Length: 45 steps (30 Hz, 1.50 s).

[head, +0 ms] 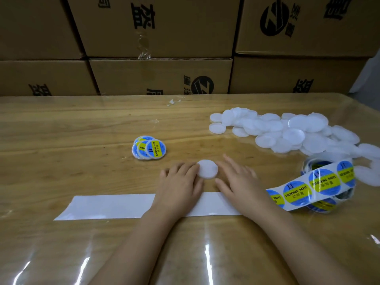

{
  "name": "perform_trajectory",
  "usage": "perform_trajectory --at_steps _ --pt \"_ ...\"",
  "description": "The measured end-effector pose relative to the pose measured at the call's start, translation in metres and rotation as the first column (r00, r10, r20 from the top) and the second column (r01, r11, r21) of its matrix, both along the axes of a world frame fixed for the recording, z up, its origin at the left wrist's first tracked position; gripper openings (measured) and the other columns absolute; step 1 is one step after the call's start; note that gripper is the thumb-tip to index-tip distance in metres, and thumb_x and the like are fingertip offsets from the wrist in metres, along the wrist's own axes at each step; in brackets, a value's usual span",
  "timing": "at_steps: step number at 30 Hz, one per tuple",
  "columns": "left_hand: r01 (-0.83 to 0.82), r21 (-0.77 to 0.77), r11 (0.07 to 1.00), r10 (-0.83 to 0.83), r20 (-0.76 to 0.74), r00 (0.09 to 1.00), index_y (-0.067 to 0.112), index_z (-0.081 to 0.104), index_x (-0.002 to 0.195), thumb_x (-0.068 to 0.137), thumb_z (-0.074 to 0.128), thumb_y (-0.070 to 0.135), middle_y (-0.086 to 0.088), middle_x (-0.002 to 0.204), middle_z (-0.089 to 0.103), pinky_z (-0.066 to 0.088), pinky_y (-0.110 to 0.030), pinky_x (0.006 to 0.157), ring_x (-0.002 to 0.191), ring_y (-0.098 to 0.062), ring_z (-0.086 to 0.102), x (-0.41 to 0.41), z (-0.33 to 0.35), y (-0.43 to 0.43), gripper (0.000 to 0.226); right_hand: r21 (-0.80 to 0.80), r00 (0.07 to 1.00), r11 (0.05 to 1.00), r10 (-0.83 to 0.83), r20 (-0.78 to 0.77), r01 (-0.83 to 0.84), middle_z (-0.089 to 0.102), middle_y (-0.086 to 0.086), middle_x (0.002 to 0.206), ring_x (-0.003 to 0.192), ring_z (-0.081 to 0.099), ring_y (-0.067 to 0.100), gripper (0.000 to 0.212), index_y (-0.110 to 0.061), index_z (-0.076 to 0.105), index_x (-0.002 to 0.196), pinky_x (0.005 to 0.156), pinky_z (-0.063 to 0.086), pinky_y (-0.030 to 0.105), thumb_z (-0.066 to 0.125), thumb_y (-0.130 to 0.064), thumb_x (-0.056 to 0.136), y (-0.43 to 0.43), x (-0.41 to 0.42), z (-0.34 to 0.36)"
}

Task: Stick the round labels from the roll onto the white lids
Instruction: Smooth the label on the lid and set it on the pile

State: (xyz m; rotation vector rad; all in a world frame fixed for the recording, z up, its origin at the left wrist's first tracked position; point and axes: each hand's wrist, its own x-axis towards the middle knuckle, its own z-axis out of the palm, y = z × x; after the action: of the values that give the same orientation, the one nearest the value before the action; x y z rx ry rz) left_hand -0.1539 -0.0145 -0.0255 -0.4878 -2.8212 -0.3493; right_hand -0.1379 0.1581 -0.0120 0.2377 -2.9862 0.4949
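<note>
Left hand (181, 178) and right hand (240, 179), both spread flat, flank a round white lid (207, 169).

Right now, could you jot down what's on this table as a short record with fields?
Plain lid: one, flat on the table, front centre
Left hand: flat, fingertips at that lid's left edge
Right hand: flat on its other side, holding nothing
Labelled lids: small overlapping heap, left of centre
Spare lids: big pile, far right
Label roll: right, strip unrolled toward the hands
Empty backing: white strip under the wrists
</note>
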Motion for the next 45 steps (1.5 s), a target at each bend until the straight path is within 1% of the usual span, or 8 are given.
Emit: perform_trajectory --at_steps 3,10,15,22,28,32,41,45 --pt "0.024 0.017 1.000 -0.024 -0.004 1.000 0.033 0.044 0.136 0.097 0.038 0.042 0.020 0.143 0.042 0.020 -0.031 0.099 0.133 -0.009 0.032 -0.003 -0.001 -0.002 0.041 0.071 1.000 0.997 -0.010 -0.011 0.011 0.022 -0.008 0.156 0.142 0.017 0.010 0.050 -0.032 0.025 0.147 0.114 0.007 0.032 0.035 -0.043 0.099 -0.004 -0.002 -0.009" --pt "0.134 0.257 0.957 -0.134 -0.019 0.991 0.032 0.054 0.127 0.091 0.058 0.025 0.017 0.129 0.056 0.024 -0.026 0.090 0.121 -0.009 0.045 -0.006 0.003 -0.004 0.037 -0.127 0.994 0.991 0.027 -0.107 -0.041 0.044 -0.007 0.138 0.125 0.043 0.014 0.056 -0.026 0.036 0.143 0.100 0.028 0.027 0.057 -0.032 0.092 -0.003 -0.004 -0.005" --pt "0.124 0.763 0.634 -0.316 0.109 0.942 0.036 0.060 0.108 0.087 0.060 -0.002 0.020 0.107 0.065 0.049 -0.016 0.082 0.094 0.003 0.062 -0.002 0.014 -0.004 0.043 -0.335 0.993 0.941 0.018 -0.118 -0.056 0.050 -0.002 0.120 0.103 0.056 0.020 0.055 -0.019 0.043 0.139 0.082 0.043 0.029 0.061 -0.013 0.088 -0.001 -0.001 0.000" --pt "0.121 0.726 0.677 -0.286 0.109 0.952 0.042 0.058 0.108 0.086 0.066 0.009 0.012 0.085 0.064 0.049 -0.019 0.077 0.077 0.001 0.059 0.001 0.015 -0.002 0.040 -0.530 0.994 0.847 -0.027 -0.110 -0.036 0.061 -0.011 0.085 0.078 0.059 0.007 0.034 -0.025 0.058 0.120 0.070 0.044 0.020 0.065 -0.016 0.087 0.000 0.004 0.005" --pt "0.183 0.551 0.814 -0.199 -0.031 0.979 0.019 0.064 0.093 0.088 0.065 0.024 0.017 0.069 0.054 0.045 -0.022 0.064 0.067 -0.004 0.054 0.006 0.017 -0.001 0.008 -0.402 0.965 0.893 0.113 -0.239 -0.204 0.060 -0.001 0.102 0.094 0.053 0.014 0.028 -0.012 0.061 0.120 0.082 0.042 0.027 0.058 -0.008 0.092 -0.001 0.008 0.006" --pt "0.157 0.425 0.891 -0.181 0.016 0.983 0.018 0.054 0.091 0.094 0.051 0.037 0.011 0.076 0.052 0.044 -0.037 0.065 0.072 -0.021 0.057 0.009 0.020 0.004 0.019 -0.499 0.957 0.845 0.046 -0.288 -0.191 0.051 -0.009 0.103 0.077 0.053 0.007 0.034 -0.018 0.056 0.126 0.073 0.048 0.027 0.058 -0.011 0.092 -0.001 0.007 0.005" --pt "0.244 0.304 0.921 -0.247 -0.029 0.969 0.023 0.038 0.086 0.100 0.038 0.032 0.009 0.084 0.041 0.021 -0.026 0.066 0.074 -0.009 0.033 0.014 0.015 0.012 0.017 -0.608 0.937 0.776 -0.068 -0.342 -0.166 0.048 -0.007 0.104 0.081 0.052 0.005 0.033 -0.017 0.050 0.128 0.070 0.044 0.013 0.051 -0.012 0.096 -0.001 0.010 0.003" --pt "0.129 0.336 0.933 -0.141 0.012 0.990 0.021 0.038 0.086 0.100 0.038 0.031 0.008 0.081 0.040 0.018 -0.028 0.066 0.074 -0.013 0.033 0.006 0.011 0.005 0.017 -0.434 0.888 0.889 -0.075 -0.453 -0.147 0.053 0.004 0.103 0.084 0.054 0.011 0.028 -0.006 0.057 0.119 0.073 0.047 0.030 0.045 -0.011 0.095 -0.001 0.013 0.011"
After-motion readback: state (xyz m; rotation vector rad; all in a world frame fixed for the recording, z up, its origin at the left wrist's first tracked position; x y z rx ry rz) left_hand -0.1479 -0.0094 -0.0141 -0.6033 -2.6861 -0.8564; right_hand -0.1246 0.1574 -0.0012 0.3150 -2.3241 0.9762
